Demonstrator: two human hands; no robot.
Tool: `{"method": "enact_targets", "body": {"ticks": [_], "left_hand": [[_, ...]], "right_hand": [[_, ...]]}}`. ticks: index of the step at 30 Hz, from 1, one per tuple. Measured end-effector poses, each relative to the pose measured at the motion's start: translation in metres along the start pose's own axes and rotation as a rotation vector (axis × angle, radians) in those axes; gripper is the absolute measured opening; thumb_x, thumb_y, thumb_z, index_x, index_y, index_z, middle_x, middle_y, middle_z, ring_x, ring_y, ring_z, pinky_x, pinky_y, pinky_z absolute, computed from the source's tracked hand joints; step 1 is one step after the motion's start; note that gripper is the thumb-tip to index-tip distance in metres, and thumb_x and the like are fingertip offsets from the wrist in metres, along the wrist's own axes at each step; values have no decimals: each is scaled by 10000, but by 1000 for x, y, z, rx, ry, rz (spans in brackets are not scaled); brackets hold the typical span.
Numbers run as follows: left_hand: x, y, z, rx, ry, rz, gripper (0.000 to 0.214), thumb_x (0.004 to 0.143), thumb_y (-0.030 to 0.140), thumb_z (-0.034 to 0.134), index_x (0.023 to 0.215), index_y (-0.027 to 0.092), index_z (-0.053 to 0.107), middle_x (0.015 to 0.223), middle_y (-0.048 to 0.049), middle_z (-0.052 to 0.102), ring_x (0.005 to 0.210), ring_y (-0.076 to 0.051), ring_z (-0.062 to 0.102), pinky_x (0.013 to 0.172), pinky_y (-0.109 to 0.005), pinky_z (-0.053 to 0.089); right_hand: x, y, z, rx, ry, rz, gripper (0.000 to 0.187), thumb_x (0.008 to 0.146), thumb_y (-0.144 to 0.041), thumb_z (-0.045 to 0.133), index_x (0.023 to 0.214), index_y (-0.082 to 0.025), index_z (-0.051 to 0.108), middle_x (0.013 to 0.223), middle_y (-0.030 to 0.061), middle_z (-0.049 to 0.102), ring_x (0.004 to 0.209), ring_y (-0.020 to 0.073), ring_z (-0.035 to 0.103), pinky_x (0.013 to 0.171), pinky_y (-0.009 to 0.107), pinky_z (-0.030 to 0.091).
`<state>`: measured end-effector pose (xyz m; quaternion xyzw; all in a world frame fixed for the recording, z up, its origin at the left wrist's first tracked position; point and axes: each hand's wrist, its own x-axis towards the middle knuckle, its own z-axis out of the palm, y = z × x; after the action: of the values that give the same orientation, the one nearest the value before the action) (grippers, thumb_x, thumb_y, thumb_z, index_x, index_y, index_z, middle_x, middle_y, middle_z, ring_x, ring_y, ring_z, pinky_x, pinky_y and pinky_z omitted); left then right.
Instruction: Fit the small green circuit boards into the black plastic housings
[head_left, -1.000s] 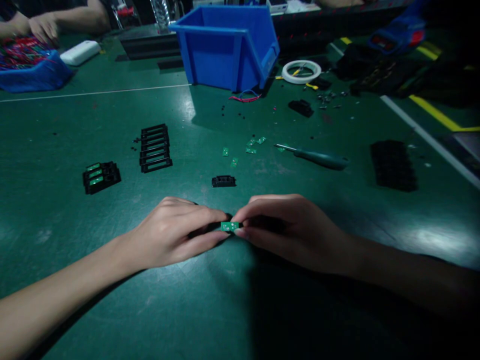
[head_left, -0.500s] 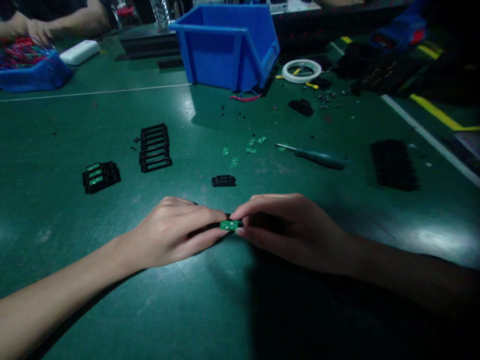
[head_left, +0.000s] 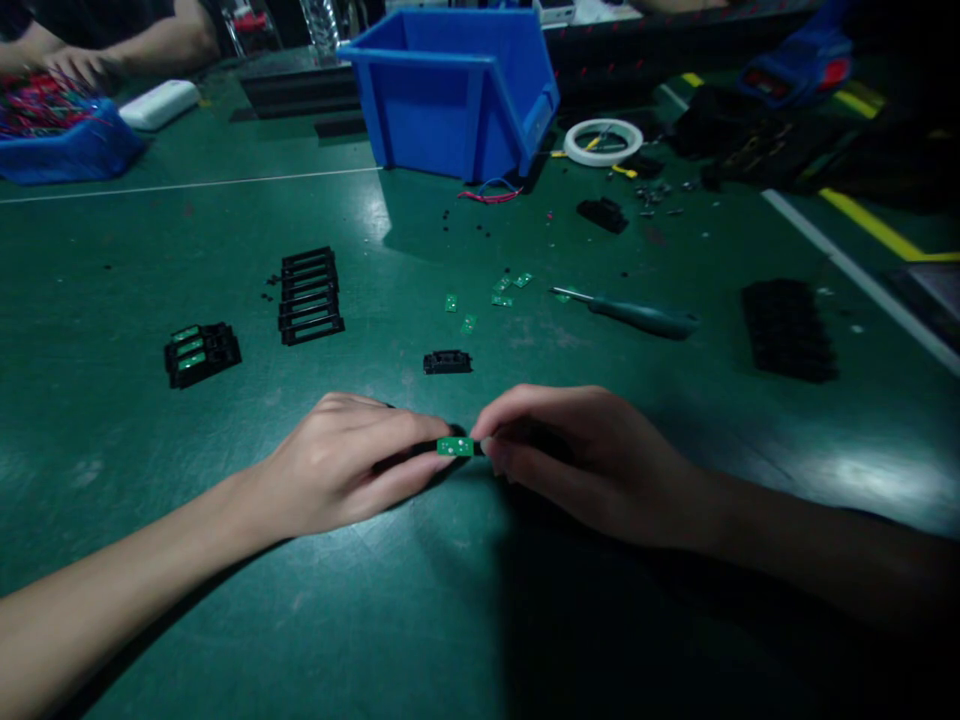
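Two hands, left hand and right hand, meet at the centre of the frame: the left thumb and fingers pinch a green circuit board, apparently with a dark piece beneath, while the right fingertips stand nearly together at its right end, grip not determinable. Sound practice, in my judgement, is a steady left pinch by the edges, with light, even pressure so the board lies flat

Left hand grips green circuit board — right hand at its end; blue bin toward worktable far edge.
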<state>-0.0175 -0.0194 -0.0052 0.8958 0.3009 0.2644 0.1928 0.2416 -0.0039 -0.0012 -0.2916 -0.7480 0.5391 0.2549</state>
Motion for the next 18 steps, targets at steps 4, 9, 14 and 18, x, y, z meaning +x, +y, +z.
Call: {"method": "enact_targets", "body": {"ticks": [4,9,14,18], "left_hand": [[0,1,0,9,-5,-9,201,969,230,645,1167,197,648,869,9,763,693,-102,717,664,-207,526],[0,-1,1,-15,9,0,198,973,233,637,1168,198,645,888,-9,769,706,-114,723,671,-214,535],[-2,-1,0,-25,1,-18,224,959,209,656,1182,198,639,929,-8,773,718,-114,723,673,-219,527],[-1,0,0,-45,-7,-16,209,963,192,645,1172,189,637,948,-9,775,723,-114,721,668,-221,524]], "right_hand": [[1,0,-1,-32,2,-2,95,964,-195,603,1029,-151,656,818,9,651,666,98,521,581,206,427],[1,-1,-1,-50,-16,21,89,969,-205,595,1015,-164,659,843,21,669,693,111,556,593,215,444],[1,-3,-1,-62,-23,35,88,969,-215,593,984,-167,666,829,21,671,682,109,562,576,208,445],[2,-4,-2,-55,-40,64,140,977,-284,610,927,-168,671,725,-10,622,597,87,505,510,190,399]]}}
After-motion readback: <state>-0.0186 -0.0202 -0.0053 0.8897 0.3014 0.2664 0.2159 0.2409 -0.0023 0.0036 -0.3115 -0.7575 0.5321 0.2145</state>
